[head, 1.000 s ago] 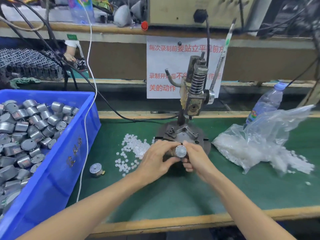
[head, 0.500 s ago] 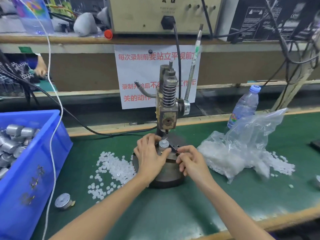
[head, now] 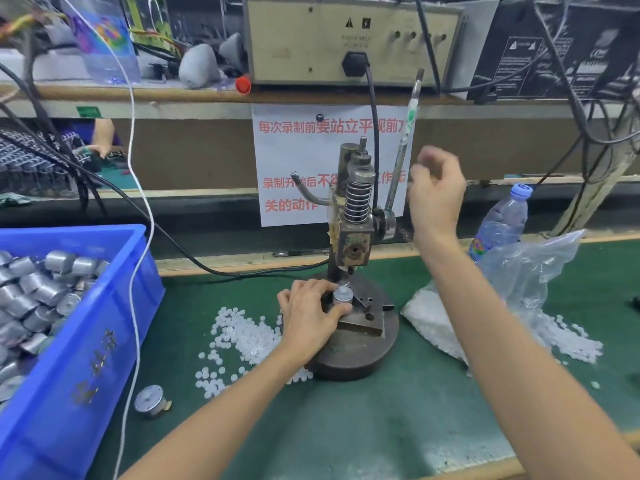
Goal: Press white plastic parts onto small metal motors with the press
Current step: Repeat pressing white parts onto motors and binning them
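Observation:
A small metal motor (head: 343, 295) with a white plastic part on top stands on the round base (head: 360, 355) of the hand press (head: 356, 216). My left hand (head: 311, 317) grips the motor between thumb and fingers. Raised in the air, my right hand (head: 434, 192) hangs blurred just right of the press lever (head: 403, 157), fingers loosely curled, apart from it and holding nothing. A pile of loose white plastic parts (head: 242, 334) lies left of the base. One lone motor (head: 149, 400) rests on the green mat.
A blue bin (head: 86, 358) with several motors stands at left, a white cable (head: 138, 265) hanging over it. A clear bag of white parts (head: 512, 299) and a water bottle (head: 498, 223) sit at right. A shelf with equipment runs behind.
My right hand let go near the press base and rose up toward the lever. My left hand stayed on the motor, now seated on the press. The view tilted upward.

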A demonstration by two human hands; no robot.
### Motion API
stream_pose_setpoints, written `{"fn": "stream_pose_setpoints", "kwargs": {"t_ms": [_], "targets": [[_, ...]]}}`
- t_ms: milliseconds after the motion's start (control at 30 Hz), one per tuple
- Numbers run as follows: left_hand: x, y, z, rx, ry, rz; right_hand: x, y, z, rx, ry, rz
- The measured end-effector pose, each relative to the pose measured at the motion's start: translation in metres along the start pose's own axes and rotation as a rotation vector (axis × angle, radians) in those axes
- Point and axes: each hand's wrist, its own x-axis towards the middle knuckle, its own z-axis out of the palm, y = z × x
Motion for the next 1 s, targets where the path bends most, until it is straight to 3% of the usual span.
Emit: {"fn": "stream_pose_setpoints", "kwargs": {"t_ms": [133, 400, 767, 1000], "targets": [[-0.001, 0.002, -0.001, 0.028, -0.005, -0.006, 0.041, -0.041, 0.008, 0.013, -0.213, 0.116], [0.0, 0.001, -0.001, 0.04, 0.019, 0.002, -0.032, -0.028, -0.03, 0.108, -0.049, -0.232], [0.001, -0.002, 0.003, 0.065, 0.036, 0.022, -0.067, -0.006, -0.026, 0.208, 0.067, -0.345], [-0.001, 0.0, 0.005, 0.074, -0.004, 0.021, -0.053, -0.016, -0.017, 0.117, 0.118, -0.347]]}}
